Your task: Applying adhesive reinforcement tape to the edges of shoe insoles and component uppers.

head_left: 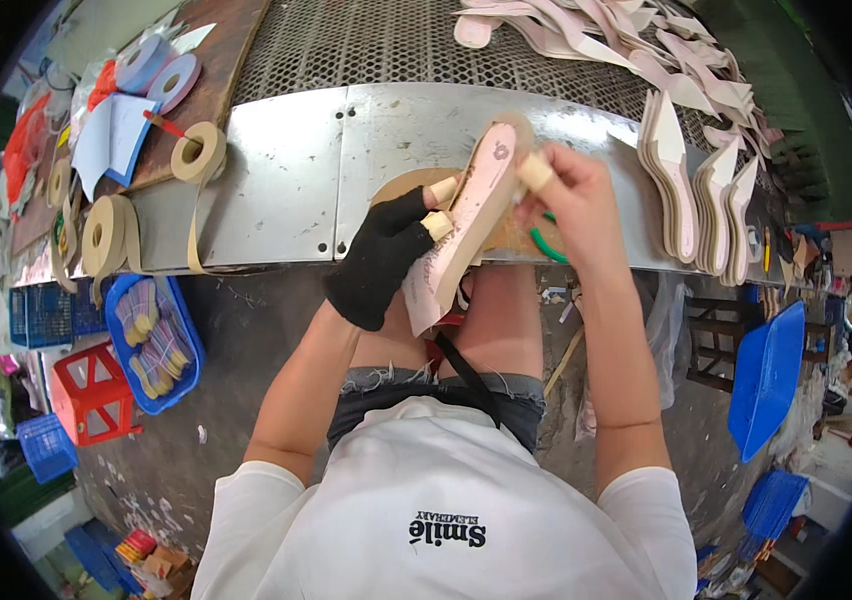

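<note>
My left hand (383,250), in a black fingerless glove with tape on its fingertips, grips a pale pink shoe insole (478,195). The insole is tilted over the bench's front edge, its rounded end up and its pointed end towards my lap. A beige layer shows along its side; whether it is one piece or a stack I cannot tell. My right hand (571,195), bare with a taped finger, is closed in a pinch beside the rounded end. A blurred brownish strip shows there, and what the fingers hold is unclear. Beneath the hands lie a brown board (401,183) and a green loop (546,242).
Rolls of beige tape (106,235) sit on the bench's left. Stacked insoles (668,170) stand at the right, with loose ones (586,35) on the mesh behind. Below left are a blue basket of insoles (196,350) and a red stool (96,395); a blue tray (768,380) is at right.
</note>
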`<action>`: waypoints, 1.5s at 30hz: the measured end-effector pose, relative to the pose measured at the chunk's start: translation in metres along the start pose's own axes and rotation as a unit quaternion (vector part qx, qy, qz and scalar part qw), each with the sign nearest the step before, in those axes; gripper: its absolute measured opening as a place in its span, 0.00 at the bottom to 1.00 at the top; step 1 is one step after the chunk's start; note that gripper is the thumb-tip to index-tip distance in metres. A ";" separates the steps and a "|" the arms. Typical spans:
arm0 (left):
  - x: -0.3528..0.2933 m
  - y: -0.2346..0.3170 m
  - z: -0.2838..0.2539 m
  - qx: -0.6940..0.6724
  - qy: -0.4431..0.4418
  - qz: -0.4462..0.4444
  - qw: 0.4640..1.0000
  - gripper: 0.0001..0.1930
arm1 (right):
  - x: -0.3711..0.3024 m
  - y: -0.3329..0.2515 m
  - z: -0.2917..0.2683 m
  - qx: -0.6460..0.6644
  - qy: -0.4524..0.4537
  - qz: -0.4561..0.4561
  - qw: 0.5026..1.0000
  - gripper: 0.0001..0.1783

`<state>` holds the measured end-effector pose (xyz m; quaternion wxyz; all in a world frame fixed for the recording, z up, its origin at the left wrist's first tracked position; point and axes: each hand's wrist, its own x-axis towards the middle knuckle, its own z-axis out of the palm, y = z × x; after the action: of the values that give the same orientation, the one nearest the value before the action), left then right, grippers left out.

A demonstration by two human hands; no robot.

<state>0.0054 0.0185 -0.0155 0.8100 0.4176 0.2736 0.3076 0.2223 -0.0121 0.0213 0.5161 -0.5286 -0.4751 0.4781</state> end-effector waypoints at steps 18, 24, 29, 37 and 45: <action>-0.011 0.002 0.021 0.484 0.043 0.211 0.848 0.14 | 0.025 -0.016 0.003 -0.250 0.132 -0.082 0.956 0.44; -0.009 -0.001 0.005 0.288 -0.009 0.156 0.945 0.18 | 0.014 -0.016 0.024 -0.376 0.100 -0.227 0.893 0.45; -0.017 0.006 0.009 0.235 -0.017 0.083 0.968 0.23 | 0.024 -0.022 0.013 -0.353 0.147 -0.214 0.899 0.38; -0.022 0.008 -0.001 0.173 -0.019 0.021 0.984 0.24 | 0.048 -0.024 -0.019 -0.210 -0.016 -0.102 0.972 0.09; -0.013 -0.011 -0.025 0.037 0.009 0.000 0.999 0.27 | 0.024 0.001 -0.027 -0.406 0.165 -0.302 0.847 0.23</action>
<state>-0.0174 0.0164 -0.0348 0.7917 0.4446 0.2918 0.3007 0.2517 0.0090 0.0200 0.4454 -0.5924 -0.6706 -0.0310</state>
